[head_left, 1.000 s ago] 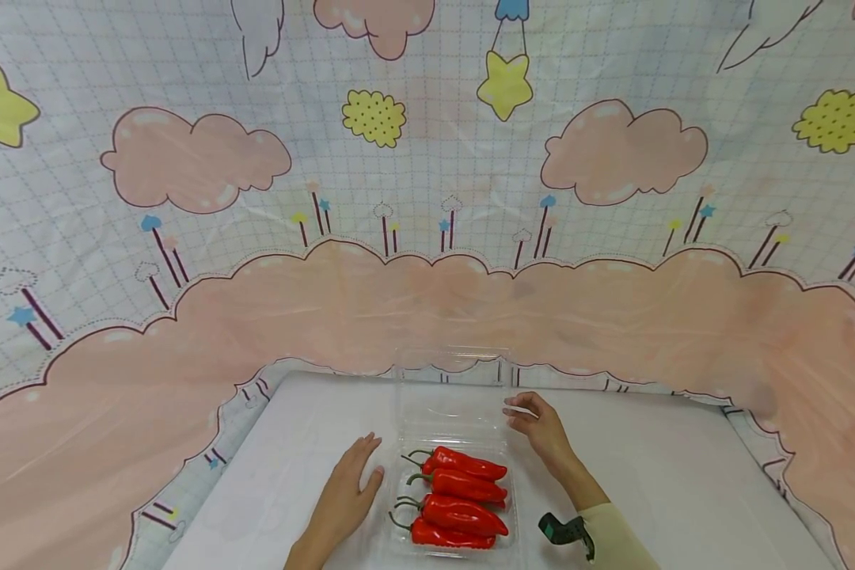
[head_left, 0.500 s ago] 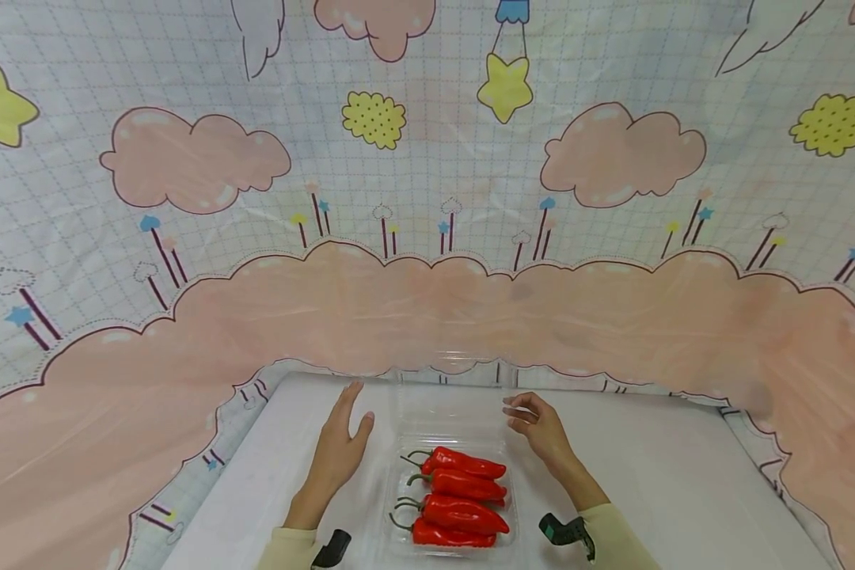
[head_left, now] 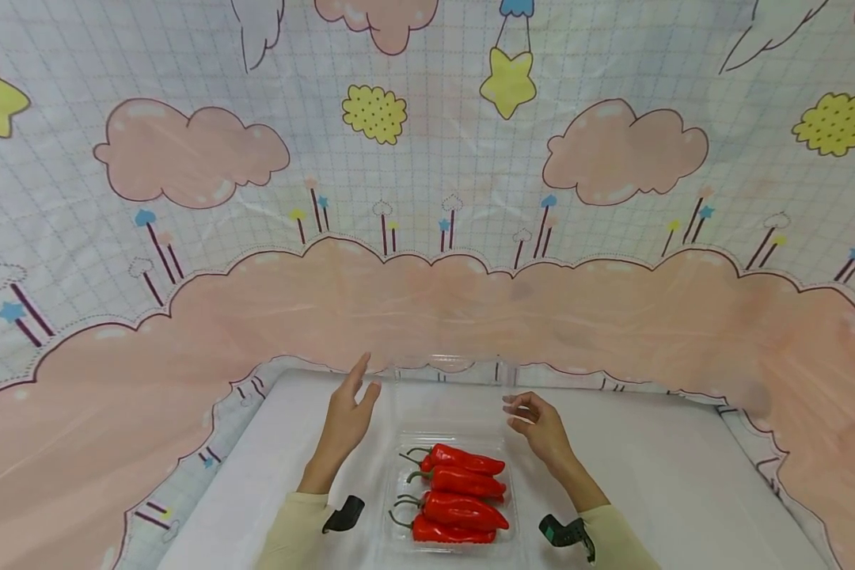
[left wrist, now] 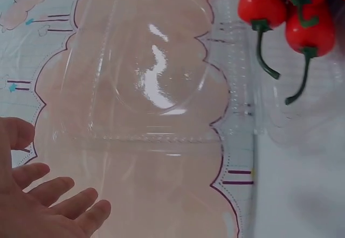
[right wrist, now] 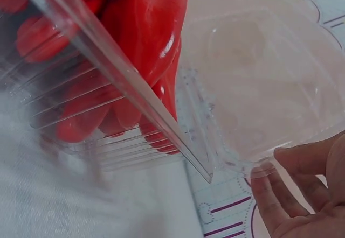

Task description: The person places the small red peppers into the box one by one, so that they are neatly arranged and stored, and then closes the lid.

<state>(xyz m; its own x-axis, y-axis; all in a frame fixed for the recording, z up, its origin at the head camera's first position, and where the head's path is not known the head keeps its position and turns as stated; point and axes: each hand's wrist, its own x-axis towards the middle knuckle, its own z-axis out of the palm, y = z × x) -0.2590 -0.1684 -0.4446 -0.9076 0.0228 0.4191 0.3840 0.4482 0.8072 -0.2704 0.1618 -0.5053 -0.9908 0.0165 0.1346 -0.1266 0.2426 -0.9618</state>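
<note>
A clear plastic clamshell container [head_left: 511, 507] stands on the table with its hinged lid [head_left: 452, 410] raised at the far side. Several glossy red peppers [head_left: 463, 508] with green stems lie in rows in its base. In the right wrist view, the thumb and fingers of my right hand [right wrist: 307, 187] pinch the lid's edge near a corner. My left hand [head_left: 345, 416] is in the air at the left of the lid, fingers spread and holding nothing. In the left wrist view a gap shows between its fingertips and the lid [left wrist: 156, 49].
The white tabletop [head_left: 655, 475] extends on both sides of the container. Behind it hangs a printed cloth [head_left: 427, 309] with clouds and stars, seen through the clear lid. A dark wrist camera [head_left: 566, 530] sits on each sleeve.
My left hand has moved forward from beside the peppers to beside the raised lid. The lid's top edge sits slightly lower than a second ago. My right hand has stayed in place.
</note>
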